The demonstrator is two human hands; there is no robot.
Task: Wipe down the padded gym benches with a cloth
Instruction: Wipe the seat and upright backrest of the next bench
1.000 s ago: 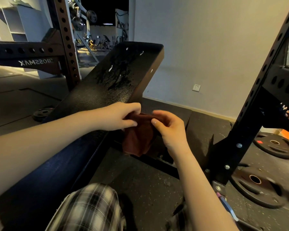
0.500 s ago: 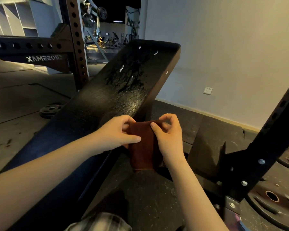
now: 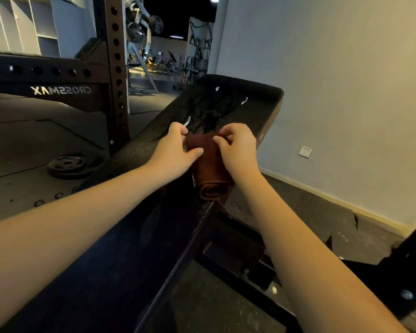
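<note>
A black padded gym bench (image 3: 245,109) rises away from me on an incline, its upper pad wet and streaked, with small tears showing white. A folded reddish-brown cloth (image 3: 208,167) hangs over the bench's right edge at mid-length. My left hand (image 3: 175,150) pinches the cloth's upper left corner between thumb and fingers. My right hand (image 3: 238,147) pinches its upper right side. The cloth's lower fold curls loosely below both hands.
A dark perforated rack upright (image 3: 115,75) and crossbeam marked CROSSMAX (image 3: 58,90) stand to the left. Weight plates (image 3: 67,164) lie on the rubber floor beside it. A pale wall with a socket (image 3: 305,152) runs along the right. Another rack post (image 3: 408,267) crosses bottom right.
Both hands have carried the cloth from beside the bench's right edge up onto the pad. My view has tilted up and left, hiding the right-hand plates.
</note>
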